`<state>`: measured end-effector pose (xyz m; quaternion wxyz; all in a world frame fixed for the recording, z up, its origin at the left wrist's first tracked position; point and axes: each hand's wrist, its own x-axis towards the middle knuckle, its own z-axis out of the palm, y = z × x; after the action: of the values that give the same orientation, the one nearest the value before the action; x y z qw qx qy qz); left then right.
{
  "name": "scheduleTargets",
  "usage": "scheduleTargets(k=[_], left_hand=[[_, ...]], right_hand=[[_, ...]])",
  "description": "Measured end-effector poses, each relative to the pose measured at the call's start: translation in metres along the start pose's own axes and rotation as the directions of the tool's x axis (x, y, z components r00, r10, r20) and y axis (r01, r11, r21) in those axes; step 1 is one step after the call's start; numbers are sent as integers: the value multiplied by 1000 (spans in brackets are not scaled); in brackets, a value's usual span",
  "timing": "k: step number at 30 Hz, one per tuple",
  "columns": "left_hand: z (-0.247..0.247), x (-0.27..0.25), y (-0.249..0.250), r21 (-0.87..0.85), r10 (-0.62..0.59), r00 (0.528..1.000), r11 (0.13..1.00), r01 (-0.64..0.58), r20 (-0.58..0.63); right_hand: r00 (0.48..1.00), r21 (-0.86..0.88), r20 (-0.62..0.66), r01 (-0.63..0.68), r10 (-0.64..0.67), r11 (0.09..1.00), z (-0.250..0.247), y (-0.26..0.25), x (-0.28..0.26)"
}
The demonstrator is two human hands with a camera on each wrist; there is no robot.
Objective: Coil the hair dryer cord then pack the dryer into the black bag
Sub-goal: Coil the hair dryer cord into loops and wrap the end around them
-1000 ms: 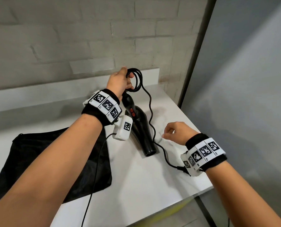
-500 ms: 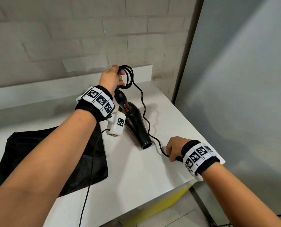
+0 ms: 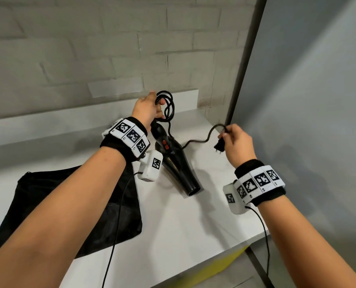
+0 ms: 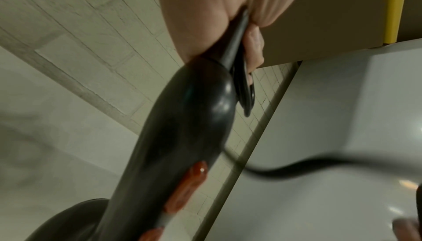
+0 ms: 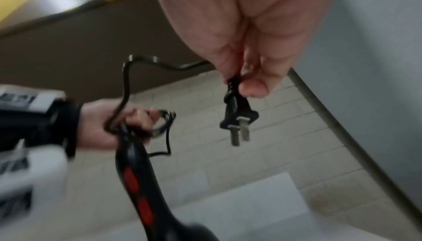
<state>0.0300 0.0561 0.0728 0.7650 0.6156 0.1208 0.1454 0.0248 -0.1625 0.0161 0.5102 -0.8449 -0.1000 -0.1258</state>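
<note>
A black hair dryer (image 3: 178,165) with red switches lies on the white table (image 3: 189,225), nozzle toward me. My left hand (image 3: 147,108) grips the coiled loops of its black cord (image 3: 166,104) at the end of the handle (image 4: 194,118). My right hand (image 3: 234,142) is raised over the table's right side and pinches the cord just behind the two-pin plug (image 5: 237,118), which hangs down. The loose cord (image 3: 198,140) sags between the two hands. The black bag (image 3: 69,204) lies flat on the table under my left forearm.
A grey brick wall (image 3: 110,48) with a low white ledge runs behind the table. A dark post (image 3: 243,63) and a grey panel (image 3: 318,100) stand at the right. The table's front edge lies near me, with floor below.
My right hand went down to the table's front right edge, picked up the plug end of the cord, and lifted it up and back. My left hand kept hold of the coil.
</note>
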Motion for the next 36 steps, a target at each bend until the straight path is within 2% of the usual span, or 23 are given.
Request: scheduleTargets(k=[2,5,7,11,13,16,19,22,24,25,27,30,31,33,36], left_hand=[[0,0,0,1,-9,1000,1000,9,13],[1,-1,1,2,-22,999,1000,22,30],[2,-2,1,10,-26,999,1000,26,41],[4,-4,1,4,-29,997,1000,29,75],[4,-5,1,3,-32,995,999,32,90],[2,-5,1,-1,-41,994,999,42,102],[-1,-6,0,-4,-41,994,999,41,103],[-5,-4,-1,3,-32,996,999,32,88],[-7,-2,0,9,-31,996,999,31,81],[-8,-1,0,9,-31,997,1000,30,76],[-9,0,0,4,-32,997,999,32,68],[-10,0,2,7,-44,995,999,44,88],[-10,-1,3,8,-50,993,999,50,102],[-12,-1,4,14,-67,989,998,65,132],[-15,-3,7,52,-105,979,994,97,176]], right_hand=[[997,163,-80,-7,21,987,2,-13,11],[990,411,-116,-27,81,911,4,-33,22],[990,543,-94,-37,104,839,7,-48,24],[996,778,40,-78,75,623,21,-67,22],[998,792,60,-64,27,607,32,-70,21],[999,740,-20,47,-48,671,41,-67,23],[992,589,-122,86,-16,803,33,-48,36],[993,397,-90,-39,81,917,21,-16,51],[990,160,-24,-130,136,979,14,3,56],[985,-13,4,-174,174,985,10,13,57],[962,-346,-11,-260,274,901,0,31,56],[915,-561,-18,-343,403,754,-9,53,51],[902,-573,-33,-371,431,731,-11,59,50],[894,-510,-81,-418,441,752,-14,67,49],[921,-247,-232,-368,314,897,-16,68,52]])
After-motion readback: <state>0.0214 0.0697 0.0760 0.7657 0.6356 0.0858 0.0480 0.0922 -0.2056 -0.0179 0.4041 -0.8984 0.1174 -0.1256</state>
